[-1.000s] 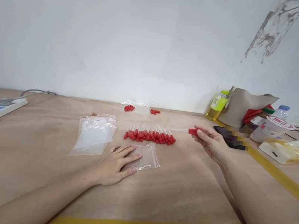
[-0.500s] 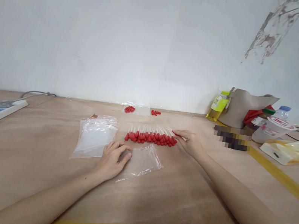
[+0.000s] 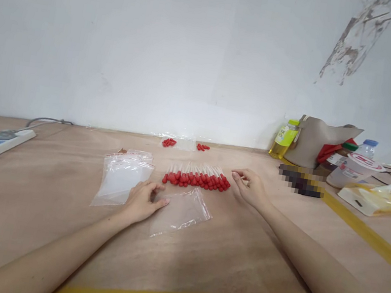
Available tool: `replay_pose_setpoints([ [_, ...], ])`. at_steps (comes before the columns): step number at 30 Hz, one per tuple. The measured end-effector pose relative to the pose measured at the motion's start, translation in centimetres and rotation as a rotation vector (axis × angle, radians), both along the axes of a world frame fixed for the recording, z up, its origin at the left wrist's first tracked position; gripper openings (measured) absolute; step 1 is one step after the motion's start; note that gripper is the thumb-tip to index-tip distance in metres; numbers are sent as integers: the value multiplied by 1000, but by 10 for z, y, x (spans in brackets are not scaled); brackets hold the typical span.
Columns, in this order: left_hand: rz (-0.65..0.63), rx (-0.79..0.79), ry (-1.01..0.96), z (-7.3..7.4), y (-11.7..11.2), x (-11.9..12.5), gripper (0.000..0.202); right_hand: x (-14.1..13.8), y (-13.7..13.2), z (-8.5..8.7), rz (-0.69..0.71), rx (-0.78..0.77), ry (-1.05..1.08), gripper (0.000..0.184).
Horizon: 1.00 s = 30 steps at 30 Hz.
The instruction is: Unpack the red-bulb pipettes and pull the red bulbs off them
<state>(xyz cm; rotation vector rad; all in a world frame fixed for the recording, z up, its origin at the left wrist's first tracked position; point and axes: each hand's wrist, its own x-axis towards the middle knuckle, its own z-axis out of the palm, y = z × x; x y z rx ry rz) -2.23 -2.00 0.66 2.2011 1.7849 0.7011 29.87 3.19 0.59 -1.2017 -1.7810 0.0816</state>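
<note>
A row of red-tipped, pale-stemmed sticks (image 3: pixel 197 179) lies across the middle of the table, red ends toward me. Just right of the row, my right hand (image 3: pixel 248 188) rests with its fingers apart and nothing in them. A clear zip bag (image 3: pixel 182 214) lies flat in front of the sticks. At this bag's left edge is my left hand (image 3: pixel 143 202), thumb and fingers apart, its thumb over or touching the bag. Beyond that hand, on the left, lies a stack of clear zip bags (image 3: pixel 123 177).
Near the wall lie clear bags with small red pieces (image 3: pixel 169 142). A white power strip (image 3: pixel 0 146) with cables is at the left. On the right stand a yellow-green bottle (image 3: pixel 284 139), a grey container (image 3: pixel 310 143), a plastic cup (image 3: pixel 352 172) and a tissue pack (image 3: pixel 378 197).
My right hand has come off the right end of the stick row and moved slightly right. My left hand has drawn a little left, its fingers more spread.
</note>
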Motion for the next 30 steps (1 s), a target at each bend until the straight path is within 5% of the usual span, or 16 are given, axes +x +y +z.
replay_pose_setpoints([
  [4, -41, -16, 54, 5, -2, -3, 25, 0, -7, -16, -142, 25, 130, 31],
  [8, -155, 87, -23, 17, -6, -11, 17, -9, -19, -21, -126, 78, 105, 28],
  [10, -46, 235, -142, 26, 0, -24, 15, -12, -23, -19, -124, 106, 83, 26],
  [13, 308, 482, -251, 36, 16, -53, 19, -12, -25, -16, -140, 90, 33, 26],
  [17, 500, 221, 69, 34, 32, -88, 18, -7, -21, -20, -196, 23, -10, 30],
  [20, 504, 70, 336, 26, 31, -95, 18, -5, -17, -25, -236, -71, -17, 34],
  [24, 515, 209, 458, 17, 22, -77, 27, -4, -13, -30, -247, -202, -10, 39],
  [27, 378, 295, 528, 10, 18, -59, 43, -4, -12, -31, -244, -248, -35, 43],
  [30, 216, 50, 475, 2, 21, -51, 54, -5, -11, -33, -231, -271, -65, 51],
])
